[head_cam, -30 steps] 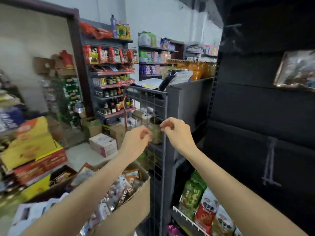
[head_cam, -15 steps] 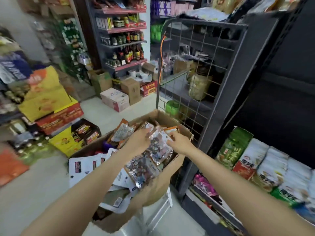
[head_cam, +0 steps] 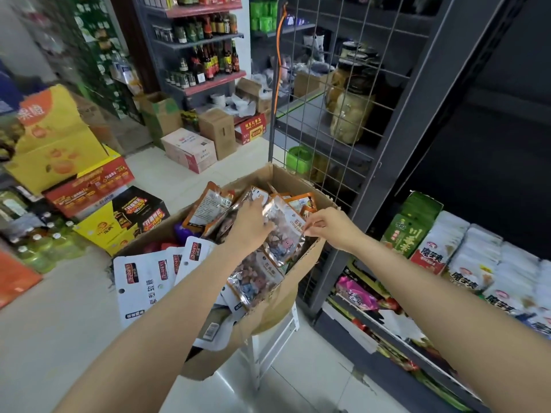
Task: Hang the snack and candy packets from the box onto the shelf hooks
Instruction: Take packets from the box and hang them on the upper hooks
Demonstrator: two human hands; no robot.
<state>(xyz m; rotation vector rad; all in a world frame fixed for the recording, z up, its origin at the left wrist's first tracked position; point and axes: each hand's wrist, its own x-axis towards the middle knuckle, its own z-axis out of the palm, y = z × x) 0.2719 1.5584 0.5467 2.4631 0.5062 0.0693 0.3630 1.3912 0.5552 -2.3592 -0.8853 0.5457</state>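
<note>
— Where is the candy packet (head_cam: 286, 231)?
— Upright in the cardboard box (head_cam: 301, 281), beside the wire grid panel (head_cam: 334, 114).
— And the hands?
— The left hand (head_cam: 253, 226) grips its left edge. The right hand (head_cam: 331, 226) pinches its right edge between thumb and fingertips.

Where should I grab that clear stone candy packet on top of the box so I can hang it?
Probably by its top edge. The clear candy packet lies tilted on the pile in the cardboard box, its upper end toward the wire grid. The right hand already pinches its right edge, the left hand the other. Come from above and lift straight up.
</note>
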